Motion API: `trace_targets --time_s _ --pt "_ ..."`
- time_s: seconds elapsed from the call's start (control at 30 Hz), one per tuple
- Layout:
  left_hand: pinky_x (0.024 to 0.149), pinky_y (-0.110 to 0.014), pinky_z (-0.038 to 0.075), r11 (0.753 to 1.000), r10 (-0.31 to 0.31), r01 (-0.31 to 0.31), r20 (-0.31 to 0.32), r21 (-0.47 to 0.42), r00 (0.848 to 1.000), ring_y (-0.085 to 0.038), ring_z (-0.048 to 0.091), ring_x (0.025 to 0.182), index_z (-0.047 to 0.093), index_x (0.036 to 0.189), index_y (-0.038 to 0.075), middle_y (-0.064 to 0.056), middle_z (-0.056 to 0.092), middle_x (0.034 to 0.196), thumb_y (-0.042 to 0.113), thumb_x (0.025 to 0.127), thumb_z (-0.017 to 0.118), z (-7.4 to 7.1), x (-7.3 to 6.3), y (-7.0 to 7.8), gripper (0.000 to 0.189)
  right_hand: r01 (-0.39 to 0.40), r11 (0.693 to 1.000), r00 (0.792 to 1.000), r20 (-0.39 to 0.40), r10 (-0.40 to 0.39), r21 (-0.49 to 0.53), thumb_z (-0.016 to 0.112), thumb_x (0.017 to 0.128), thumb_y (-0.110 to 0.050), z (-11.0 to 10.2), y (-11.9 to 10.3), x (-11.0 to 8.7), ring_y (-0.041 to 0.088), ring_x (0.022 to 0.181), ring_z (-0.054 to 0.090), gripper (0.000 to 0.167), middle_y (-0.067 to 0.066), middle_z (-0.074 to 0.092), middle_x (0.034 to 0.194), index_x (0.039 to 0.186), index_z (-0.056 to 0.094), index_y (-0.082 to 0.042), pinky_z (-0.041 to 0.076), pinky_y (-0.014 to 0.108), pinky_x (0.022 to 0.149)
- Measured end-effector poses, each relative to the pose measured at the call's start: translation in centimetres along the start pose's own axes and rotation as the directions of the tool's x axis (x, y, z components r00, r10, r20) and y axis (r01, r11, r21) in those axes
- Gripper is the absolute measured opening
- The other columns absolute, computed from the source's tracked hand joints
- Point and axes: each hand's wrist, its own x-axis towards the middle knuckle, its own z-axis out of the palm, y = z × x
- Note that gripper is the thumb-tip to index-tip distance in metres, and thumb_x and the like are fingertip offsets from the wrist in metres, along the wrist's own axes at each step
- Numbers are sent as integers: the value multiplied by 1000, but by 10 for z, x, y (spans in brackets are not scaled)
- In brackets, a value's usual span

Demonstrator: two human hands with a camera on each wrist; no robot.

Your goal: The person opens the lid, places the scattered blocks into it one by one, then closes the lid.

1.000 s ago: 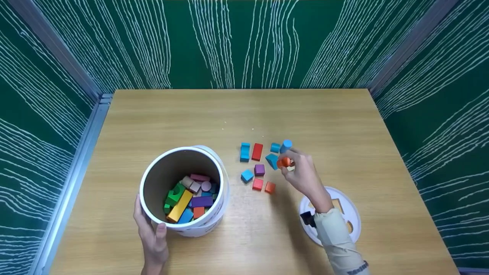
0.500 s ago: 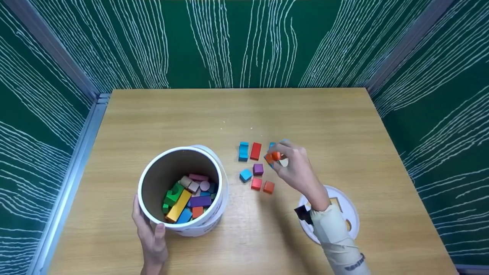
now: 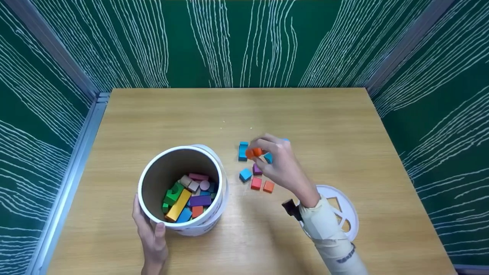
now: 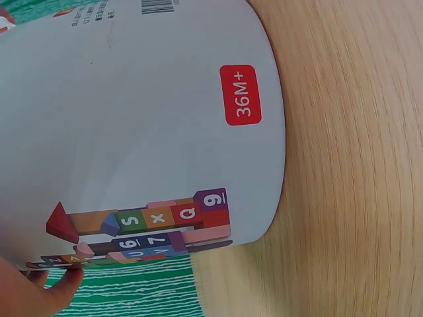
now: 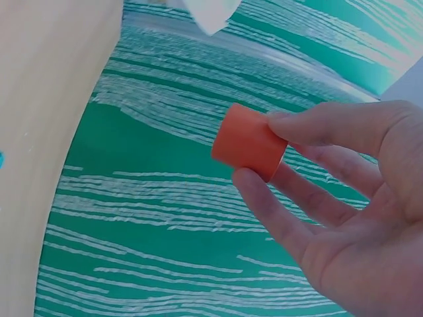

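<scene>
An upright white bucket [image 3: 223, 198] of coloured building blocks stands on the left. My left hand [image 3: 153, 240] holds its outer side, thumb near the rim; in the left wrist view, fingers [image 4: 63, 290] touch the printed wall. Above the loose blocks, my right hand [image 3: 277, 160] pinches an orange cylinder block [image 5: 248, 142] between thumb and fingertips. Under and around that hand lie a blue bridge-shaped block [image 3: 243, 151], a blue cube [image 3: 245, 175], a purple cube [image 3: 257, 169], a red cube [image 3: 256, 183] and an orange-red block [image 3: 268, 186]. Other blocks are partly hidden by the hand.
A round white lid [image 3: 349, 212] with shaped cut-outs lies at the right, partly under the right forearm. The wooden table [image 3: 172, 114] is bounded by green walls [image 3: 267, 46] with white streaks. Tiny light specks lie beyond the blocks.
My right hand has moved left with the orange cylinder block, from over the blue blocks toward the bucket's side. My left hand and the bucket have stayed put.
</scene>
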Motion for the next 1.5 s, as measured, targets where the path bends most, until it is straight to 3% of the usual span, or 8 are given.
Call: trace_targets --time_s 0.5,0.87,1.5 --pt "113 -39 23 997 -74 74 -3 19 997 -25 23 138 17 151 12 -6 22 154 18 87 50 0 0 7 72 106 994 989 100 -108 27 70 79 1 17 -30 15 15 98 59 25 0 64 106 100 72 -12 51 22 83" --pt "113 -32 23 996 -85 85 2 18 996 -24 22 138 17 151 12 -4 21 154 19 88 49 0 0 5 71 146 988 967 206 -152 45 73 79 -3 33 -46 20 14 97 59 26 0 64 107 103 71 -12 51 20 82" --pt "112 -32 23 993 -109 108 8 56 994 -23 22 139 16 151 17 -2 22 154 16 88 48 -1 1 9 71 149 988 892 426 -150 38 70 81 -2 58 -59 25 21 104 57 25 7 62 112 105 71 -10 53 25 81"
